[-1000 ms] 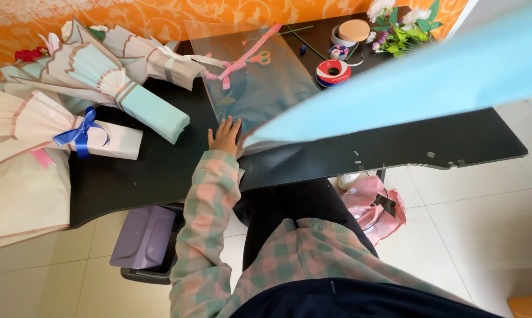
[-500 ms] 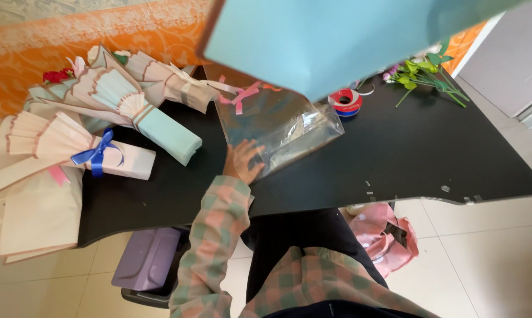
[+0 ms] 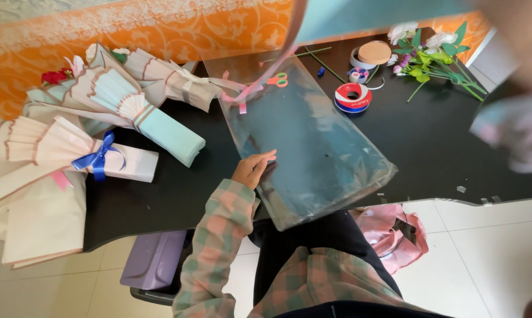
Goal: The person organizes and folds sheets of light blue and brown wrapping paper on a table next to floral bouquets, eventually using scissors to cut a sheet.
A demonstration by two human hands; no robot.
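My left hand (image 3: 251, 168) rests flat, fingers together, on the near left edge of a clear cellophane sheet (image 3: 319, 147). The sheet lies on the black table (image 3: 448, 153) and hangs over its front edge. My right hand (image 3: 516, 26) is a raised blur at the top right. It holds a light blue paper sheet (image 3: 372, 12) up across the top of the view. My checked right sleeve (image 3: 513, 138) hangs blurred below it. A pink ribbon (image 3: 248, 91) trails from the paper down to the cellophane's far corner.
Several wrapped paper bouquets (image 3: 160, 126) lie at the table's left, one tied with a blue bow (image 3: 98, 159). Scissors (image 3: 278, 79), a red tape roll (image 3: 352, 97), a tan ribbon roll (image 3: 373, 53) and loose flowers (image 3: 431, 56) sit at the back. Below are a pink bag (image 3: 389, 232) and purple box (image 3: 154, 259).
The blue paper has risen from across the middle of the view to its top edge, uncovering the cellophane. My left hand stays on the cellophane's near edge.
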